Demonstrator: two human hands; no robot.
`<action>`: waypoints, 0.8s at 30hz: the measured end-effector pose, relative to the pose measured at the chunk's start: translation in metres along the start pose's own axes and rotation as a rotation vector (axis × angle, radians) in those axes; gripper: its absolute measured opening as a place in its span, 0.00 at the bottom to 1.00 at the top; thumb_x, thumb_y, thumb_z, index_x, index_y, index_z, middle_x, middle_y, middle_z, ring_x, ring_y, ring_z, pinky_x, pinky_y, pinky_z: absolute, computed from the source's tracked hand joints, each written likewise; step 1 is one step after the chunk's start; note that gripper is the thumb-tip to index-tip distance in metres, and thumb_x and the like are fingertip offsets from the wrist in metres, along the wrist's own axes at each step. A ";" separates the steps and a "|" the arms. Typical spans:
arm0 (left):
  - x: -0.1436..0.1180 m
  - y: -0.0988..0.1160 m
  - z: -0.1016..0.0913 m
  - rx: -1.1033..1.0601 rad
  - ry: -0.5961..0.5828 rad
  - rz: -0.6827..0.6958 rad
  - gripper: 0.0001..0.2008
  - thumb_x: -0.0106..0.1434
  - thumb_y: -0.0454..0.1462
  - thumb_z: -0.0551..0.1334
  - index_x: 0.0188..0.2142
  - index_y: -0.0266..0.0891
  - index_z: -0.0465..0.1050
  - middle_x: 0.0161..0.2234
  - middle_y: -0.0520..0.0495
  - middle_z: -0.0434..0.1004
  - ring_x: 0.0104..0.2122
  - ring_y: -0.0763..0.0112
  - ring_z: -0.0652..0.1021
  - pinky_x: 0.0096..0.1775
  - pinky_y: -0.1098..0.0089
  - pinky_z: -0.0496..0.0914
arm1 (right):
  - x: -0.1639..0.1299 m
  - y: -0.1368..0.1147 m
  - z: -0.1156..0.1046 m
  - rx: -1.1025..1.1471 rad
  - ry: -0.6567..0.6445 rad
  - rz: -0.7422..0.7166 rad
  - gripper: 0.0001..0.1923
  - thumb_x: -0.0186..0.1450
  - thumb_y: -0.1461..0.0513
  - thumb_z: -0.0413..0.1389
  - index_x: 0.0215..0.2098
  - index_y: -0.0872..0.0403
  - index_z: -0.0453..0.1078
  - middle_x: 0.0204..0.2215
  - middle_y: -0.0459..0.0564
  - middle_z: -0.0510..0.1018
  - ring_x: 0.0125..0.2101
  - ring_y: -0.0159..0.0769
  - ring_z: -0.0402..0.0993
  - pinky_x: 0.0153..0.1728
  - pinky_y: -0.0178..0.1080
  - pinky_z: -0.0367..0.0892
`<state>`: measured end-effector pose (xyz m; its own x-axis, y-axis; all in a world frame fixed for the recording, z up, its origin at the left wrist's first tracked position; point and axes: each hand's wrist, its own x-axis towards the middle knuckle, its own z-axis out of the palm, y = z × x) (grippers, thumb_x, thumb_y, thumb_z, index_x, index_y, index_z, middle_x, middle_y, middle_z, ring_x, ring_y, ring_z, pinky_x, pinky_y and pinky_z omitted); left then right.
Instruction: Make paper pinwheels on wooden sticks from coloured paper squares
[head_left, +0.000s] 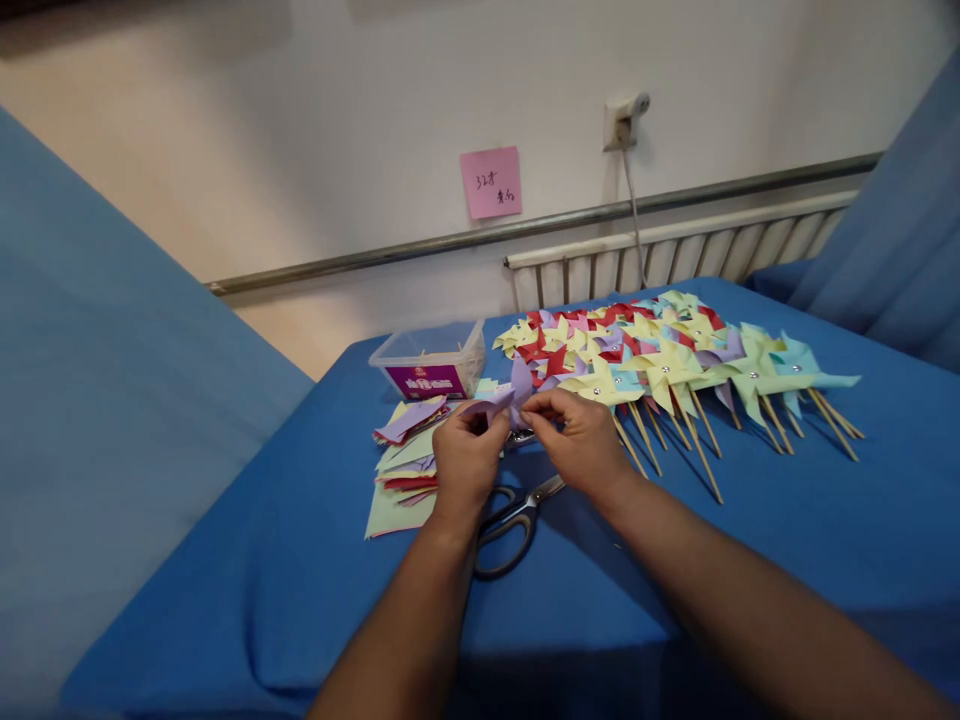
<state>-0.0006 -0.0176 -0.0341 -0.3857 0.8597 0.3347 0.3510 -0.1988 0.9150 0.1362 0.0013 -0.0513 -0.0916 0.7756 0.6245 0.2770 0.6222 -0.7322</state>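
**Folding a purple paper square into a pinwheel head**

A purple paper piece (504,398) is held up between both hands just above the blue table (750,540), in front of the clear plastic box (431,362). The left hand (466,462) is closed on the near left part of the paper, thumb and fingers pinched together. The right hand (581,440) is closed on the right part, its fingertips drawn in towards the middle of the sheet. What lies exactly under the fingertips cannot be made out.

Judged from the finished work alongside, corners of the cut square are being brought to the centre. For this step to go well, each folded tip should be kept pinned under one thumb while the next is drawn over, so that none springs back. The paper should be curved, not creased, since the finished pinwheels (660,365) show soft, open blades. The tips should be stacked squarely over the centre, or the fastener seen as a small bright dot on each finished head is likely to sit off-centre.

The scissors (516,515) lie on the table just beneath the wrists, blades pointing away from the person; they are best left untouched so that the grip is not broken. The stack of cut paper squares (405,465) lies just left of the left hand, and the finished pinwheels on their wooden sticks (705,455) are spread to the right.
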 end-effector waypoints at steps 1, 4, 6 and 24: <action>0.000 0.000 0.000 0.004 -0.002 0.003 0.08 0.50 0.38 0.66 0.29 0.35 0.78 0.24 0.51 0.76 0.25 0.72 0.73 0.29 0.73 0.65 | 0.000 -0.001 -0.001 -0.022 0.003 -0.026 0.04 0.63 0.63 0.56 0.33 0.50 0.74 0.30 0.46 0.80 0.32 0.35 0.76 0.36 0.37 0.68; 0.000 0.000 0.001 0.013 -0.007 0.004 0.07 0.50 0.38 0.66 0.27 0.35 0.77 0.23 0.52 0.75 0.24 0.72 0.72 0.29 0.73 0.65 | 0.001 -0.003 -0.003 -0.081 0.001 -0.079 0.05 0.64 0.64 0.56 0.33 0.51 0.74 0.30 0.46 0.80 0.33 0.36 0.75 0.37 0.38 0.66; -0.001 0.000 0.001 0.010 -0.006 -0.001 0.07 0.50 0.38 0.66 0.26 0.35 0.77 0.22 0.52 0.74 0.24 0.72 0.72 0.29 0.73 0.65 | 0.001 -0.003 -0.003 -0.113 -0.008 -0.098 0.05 0.64 0.64 0.56 0.34 0.51 0.74 0.31 0.46 0.80 0.33 0.36 0.75 0.37 0.38 0.66; -0.003 0.000 0.003 -0.069 -0.047 -0.077 0.09 0.49 0.40 0.67 0.25 0.36 0.78 0.21 0.52 0.74 0.21 0.74 0.70 0.26 0.74 0.64 | 0.003 0.000 -0.003 -0.165 0.004 -0.100 0.05 0.64 0.64 0.56 0.33 0.50 0.75 0.30 0.46 0.81 0.33 0.37 0.74 0.40 0.40 0.64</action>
<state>0.0032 -0.0189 -0.0357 -0.3682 0.8945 0.2534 0.2616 -0.1619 0.9515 0.1389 0.0031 -0.0486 -0.1233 0.7102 0.6931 0.4201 0.6701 -0.6119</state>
